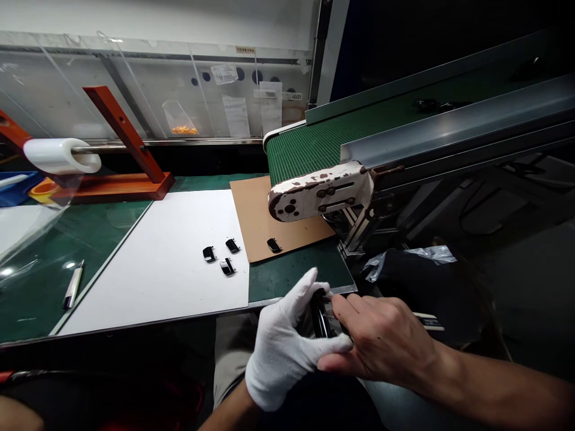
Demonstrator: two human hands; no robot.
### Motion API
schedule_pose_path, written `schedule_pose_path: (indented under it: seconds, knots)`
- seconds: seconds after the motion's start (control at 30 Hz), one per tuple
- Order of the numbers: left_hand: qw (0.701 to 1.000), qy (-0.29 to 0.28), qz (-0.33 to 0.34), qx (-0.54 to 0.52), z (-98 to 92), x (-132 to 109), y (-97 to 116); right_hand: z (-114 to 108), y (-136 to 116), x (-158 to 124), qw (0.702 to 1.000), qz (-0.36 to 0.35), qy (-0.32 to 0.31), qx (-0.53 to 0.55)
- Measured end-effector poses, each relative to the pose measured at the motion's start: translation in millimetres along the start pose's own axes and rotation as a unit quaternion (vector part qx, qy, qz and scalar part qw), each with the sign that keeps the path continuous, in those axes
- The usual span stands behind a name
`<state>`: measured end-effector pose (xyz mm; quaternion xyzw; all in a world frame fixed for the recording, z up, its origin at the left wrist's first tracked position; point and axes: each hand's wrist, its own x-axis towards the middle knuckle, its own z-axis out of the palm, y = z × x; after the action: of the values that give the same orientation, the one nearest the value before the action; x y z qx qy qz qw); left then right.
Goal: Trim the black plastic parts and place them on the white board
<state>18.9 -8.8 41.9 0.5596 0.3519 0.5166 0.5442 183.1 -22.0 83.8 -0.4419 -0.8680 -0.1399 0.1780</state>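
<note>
In a white glove, my left hand [287,341] is closed around a glossy black plastic part [320,314], thumb and fingers at its two ends. My bare right hand [381,329] is closed against the part's right side, its fingertips hidden behind the glove and part. From behind the right hand sticks a slim dark handle with pale edges [429,321], seemingly held in it; its working end is hidden. Both hands are just off the table's front edge. Several small black plastic parts [227,267] lie on the white sheet, and another black part [274,245] rests on the brown cardboard [260,209].
A green conveyor belt [309,149] ends above the cardboard, with dark pieces [431,105] further up it. On the left stand a roll of clear film [58,155] on a wooden holder [121,187] and a utility knife [73,286]. Bins [18,187] stand behind.
</note>
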Motion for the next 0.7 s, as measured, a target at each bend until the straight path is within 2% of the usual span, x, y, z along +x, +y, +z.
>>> schedule_pose_path:
  seconds: [0.2, 0.33, 0.4, 0.47, 0.57, 0.7]
  knots:
    - [0.999, 0.006, -0.024, -0.030, 0.5, 2, 2, -1, 1, 5, 0.998, -0.019, 0.011, 0.067]
    - [0.994, -0.003, -0.015, -0.112, 0.0, 4, 4, 2, -1, 7, 0.977, 0.033, 0.092, 0.187]
    - [0.986, -0.005, -0.011, -0.167, -0.9, 4, 5, 8, -6, 2, 0.951, 0.102, 0.119, 0.265]
    - [0.977, -0.009, -0.011, -0.214, -2.5, 3, 5, 19, -12, -8, 0.911, 0.192, 0.113, 0.346]
    - [0.967, -0.016, -0.013, -0.252, -5.2, 3, 6, 39, -22, -28, 0.841, 0.312, 0.085, 0.434]
    - [0.964, -0.017, -0.024, -0.265, -7.4, 2, 10, 61, -34, -55, 0.775, 0.401, 0.023, 0.488]
